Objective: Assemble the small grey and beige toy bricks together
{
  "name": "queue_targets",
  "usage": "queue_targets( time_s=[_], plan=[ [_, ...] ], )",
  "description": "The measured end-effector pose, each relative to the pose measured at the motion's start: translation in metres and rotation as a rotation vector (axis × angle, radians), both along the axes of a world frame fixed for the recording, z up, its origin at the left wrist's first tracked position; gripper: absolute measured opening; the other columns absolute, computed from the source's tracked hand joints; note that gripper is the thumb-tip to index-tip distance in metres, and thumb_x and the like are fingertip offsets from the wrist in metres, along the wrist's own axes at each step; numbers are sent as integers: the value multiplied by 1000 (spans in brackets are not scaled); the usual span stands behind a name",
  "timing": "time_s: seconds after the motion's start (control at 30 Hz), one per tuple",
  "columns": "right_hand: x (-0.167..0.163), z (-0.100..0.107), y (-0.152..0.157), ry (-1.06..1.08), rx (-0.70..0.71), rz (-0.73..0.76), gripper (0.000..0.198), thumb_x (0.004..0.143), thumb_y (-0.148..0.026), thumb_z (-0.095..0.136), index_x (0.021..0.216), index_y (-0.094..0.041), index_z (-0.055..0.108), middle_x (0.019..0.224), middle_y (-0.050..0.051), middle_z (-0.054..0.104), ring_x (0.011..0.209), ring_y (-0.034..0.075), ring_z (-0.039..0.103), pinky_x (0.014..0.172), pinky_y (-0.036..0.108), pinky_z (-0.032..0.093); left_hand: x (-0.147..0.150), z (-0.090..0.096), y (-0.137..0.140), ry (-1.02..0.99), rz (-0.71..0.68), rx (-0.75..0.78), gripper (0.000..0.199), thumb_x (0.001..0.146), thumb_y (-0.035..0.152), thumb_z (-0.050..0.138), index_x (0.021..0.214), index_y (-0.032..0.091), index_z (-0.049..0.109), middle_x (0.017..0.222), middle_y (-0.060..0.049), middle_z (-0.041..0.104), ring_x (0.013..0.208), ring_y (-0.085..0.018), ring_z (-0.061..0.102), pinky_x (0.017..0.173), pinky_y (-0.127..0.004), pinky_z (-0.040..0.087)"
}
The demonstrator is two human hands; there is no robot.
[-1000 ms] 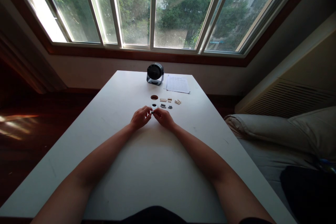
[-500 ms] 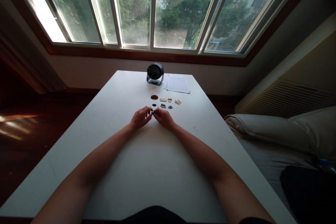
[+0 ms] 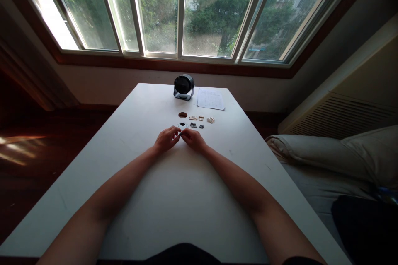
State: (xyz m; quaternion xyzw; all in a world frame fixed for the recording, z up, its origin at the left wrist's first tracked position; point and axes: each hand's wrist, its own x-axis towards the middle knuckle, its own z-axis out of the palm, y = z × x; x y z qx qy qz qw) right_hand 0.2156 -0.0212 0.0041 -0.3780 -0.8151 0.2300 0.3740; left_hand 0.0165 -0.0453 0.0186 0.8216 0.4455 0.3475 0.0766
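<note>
My left hand [image 3: 167,138] and my right hand [image 3: 193,138] meet over the white table [image 3: 177,198], fingertips pinched together on a small dark piece [image 3: 180,133]. It is too small to tell its kind. Just beyond my fingers lies a white ring-shaped object [image 3: 183,126] with a dark centre, partly hidden by the hands. To its right sit small dark pieces [image 3: 193,125] in a group and a smaller dark cluster [image 3: 201,126]. Behind these are rows of small cream pieces [image 3: 193,118], more tan pieces [image 3: 201,118] and a loose pale pile [image 3: 210,120].
Behind the ring is a round brown-edged hole or disc [image 3: 183,115]; I cannot tell which. A black desk fan [image 3: 183,87] stands at the table's far edge, beside a printed paper sheet [image 3: 210,99]. A bed with a pillow [image 3: 306,151] is to the right.
</note>
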Motion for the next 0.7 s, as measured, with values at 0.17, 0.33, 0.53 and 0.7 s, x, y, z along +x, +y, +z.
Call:
queue_targets(
  time_s=[0.17, 0.33, 0.53, 0.7],
  plan=[
    [0, 0, 1, -16, -15, 13, 14, 89, -29, 57, 90, -19, 66, 73, -1, 62, 64, 11, 50, 63, 22, 37, 1, 0, 0, 0, -3, -10, 18, 88, 20, 54, 105, 23, 59, 89, -1, 64, 66, -11, 57, 65, -25, 45],
    [0, 3, -2, -22, -24, 37, 16, 90, -30, 55, 89, -19, 66, 74, -1, 62, 65, 11, 50, 64, 22, 37, 1, 0, 0, 12, -5, -23, 20, 88, 19, 52, 107, 23, 59, 88, -1, 65, 66, -12, 58, 65, -25, 45],
    [1, 2, 0, -25, -21, 43, 17, 90, -30, 55, 88, -18, 67, 74, -1, 61, 66, 11, 50, 65, 22, 36, 1, -1, 1, 13, -2, -18, 21, 87, 19, 52, 107, 23, 59, 87, 0, 66, 69, -12, 59, 67, -25, 46],
    [1, 3, 0, -36, -20, 39, 16, 90, -30, 56, 87, -19, 67, 74, -2, 62, 66, 11, 50, 65, 22, 36, 1, -2, 1, 6, -2, -17, 21, 87, 19, 53, 107, 24, 59, 86, 0, 66, 70, -13, 60, 68, -26, 47]
  ],
)
